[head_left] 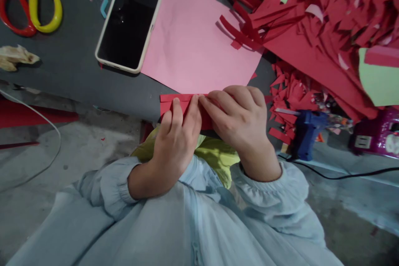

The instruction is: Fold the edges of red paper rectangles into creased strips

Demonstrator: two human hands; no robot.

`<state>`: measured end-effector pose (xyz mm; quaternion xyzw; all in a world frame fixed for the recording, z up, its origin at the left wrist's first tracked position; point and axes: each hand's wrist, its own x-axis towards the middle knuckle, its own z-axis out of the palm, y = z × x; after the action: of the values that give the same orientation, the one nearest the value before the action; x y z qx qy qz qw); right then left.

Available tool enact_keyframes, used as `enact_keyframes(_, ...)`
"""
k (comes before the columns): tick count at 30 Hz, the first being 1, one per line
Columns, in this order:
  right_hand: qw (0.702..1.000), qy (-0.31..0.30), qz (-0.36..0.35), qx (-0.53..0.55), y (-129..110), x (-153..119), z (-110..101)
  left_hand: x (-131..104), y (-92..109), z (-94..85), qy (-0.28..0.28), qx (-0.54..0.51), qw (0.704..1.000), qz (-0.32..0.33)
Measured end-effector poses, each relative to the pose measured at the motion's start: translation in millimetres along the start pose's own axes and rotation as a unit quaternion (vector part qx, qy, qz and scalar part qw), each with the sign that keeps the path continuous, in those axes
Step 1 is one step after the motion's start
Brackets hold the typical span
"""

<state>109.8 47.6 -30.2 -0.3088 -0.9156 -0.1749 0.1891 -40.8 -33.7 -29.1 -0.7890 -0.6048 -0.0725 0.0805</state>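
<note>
A red strip of paper (165,108) lies along the table's near edge, its far margin folded over in a narrow band. My left hand (174,139) rests on it with fingers stretched out over the fold; its thumb is hidden. My right hand (241,116) has its fingers bent and closed at the paper's right part, covering that end. The fingertips of both hands meet near the fold's middle. Just beyond them is a sheet of pink paper (193,37), partly under a phone (127,23) with a pale case.
Red-and-yellow-handled scissors (46,8) lie at upper left, above a crumpled beige scrap (15,56). Red paper cuttings (336,20) heap at right, with a green piece (378,79). A blue glue gun (310,133) with a black cord and a shiny purple item (378,133) sit at the right edge.
</note>
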Motion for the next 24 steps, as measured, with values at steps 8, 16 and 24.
enact_keyframes(8,1.000,-0.014,0.003,-0.014,-1,0,-3,-13,-11,-3.2,-0.037,-0.098,0.993,-0.044)
enact_keyframes(16,0.997,-0.040,0.023,0.057,4,3,-2,-21,-23,-2.5,-0.017,-0.067,0.997,-0.034)
enact_keyframes(24,0.995,-0.064,-0.009,0.081,-1,18,8,-24,-35,-9.6,-0.005,-0.070,0.997,0.016)
